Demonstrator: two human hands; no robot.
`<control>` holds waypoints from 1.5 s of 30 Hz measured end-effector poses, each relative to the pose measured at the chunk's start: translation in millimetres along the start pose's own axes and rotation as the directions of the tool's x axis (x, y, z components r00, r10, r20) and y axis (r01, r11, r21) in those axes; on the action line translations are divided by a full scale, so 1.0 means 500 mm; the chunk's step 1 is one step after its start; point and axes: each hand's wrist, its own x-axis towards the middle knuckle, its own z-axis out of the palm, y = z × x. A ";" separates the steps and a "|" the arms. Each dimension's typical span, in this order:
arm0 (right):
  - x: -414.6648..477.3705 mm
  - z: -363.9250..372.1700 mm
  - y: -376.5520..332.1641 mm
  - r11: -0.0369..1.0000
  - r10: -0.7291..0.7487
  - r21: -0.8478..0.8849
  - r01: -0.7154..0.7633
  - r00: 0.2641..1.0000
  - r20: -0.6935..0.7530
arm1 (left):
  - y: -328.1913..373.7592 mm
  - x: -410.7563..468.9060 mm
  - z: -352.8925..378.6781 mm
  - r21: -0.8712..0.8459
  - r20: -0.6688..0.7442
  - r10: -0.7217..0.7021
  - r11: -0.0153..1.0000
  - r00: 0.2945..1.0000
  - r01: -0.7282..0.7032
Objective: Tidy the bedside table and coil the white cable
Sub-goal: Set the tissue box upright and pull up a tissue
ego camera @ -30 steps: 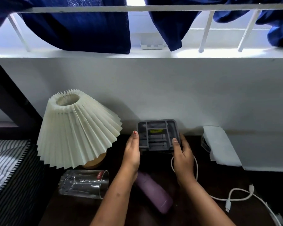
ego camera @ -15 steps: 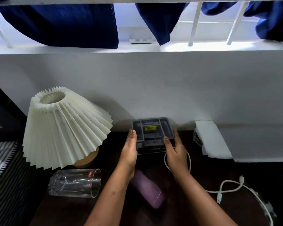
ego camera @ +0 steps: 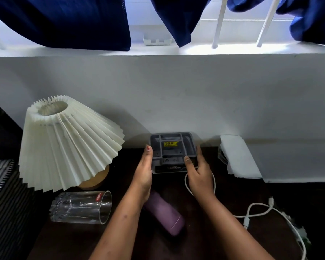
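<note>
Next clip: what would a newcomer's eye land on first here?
The big pleated cream lampshade at the left of the dark table dominates. At the centre, by the wall, the left hand and right hand hold a grey plastic compartment tray by its sides. Nearer lie a clear glass on its side, a purple bottle and, at right, a loose white cable.
</note>
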 end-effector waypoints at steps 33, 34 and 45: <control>0.014 -0.175 0.057 0.282 0.126 -0.950 -0.135 0.987 -0.103 | 0.010 0.010 0.037 0.409 -0.155 0.353 0.873 0.923 -0.265; 0.014 -0.181 0.059 0.270 0.097 -0.954 -0.132 0.989 -0.109 | 0.011 0.009 0.040 0.427 -0.148 0.370 0.860 0.917 -0.278; 0.038 -0.208 0.004 0.474 -0.112 -0.878 -0.069 0.984 -0.138 | 0.027 -0.010 0.054 0.485 -0.147 0.464 0.804 0.874 -0.345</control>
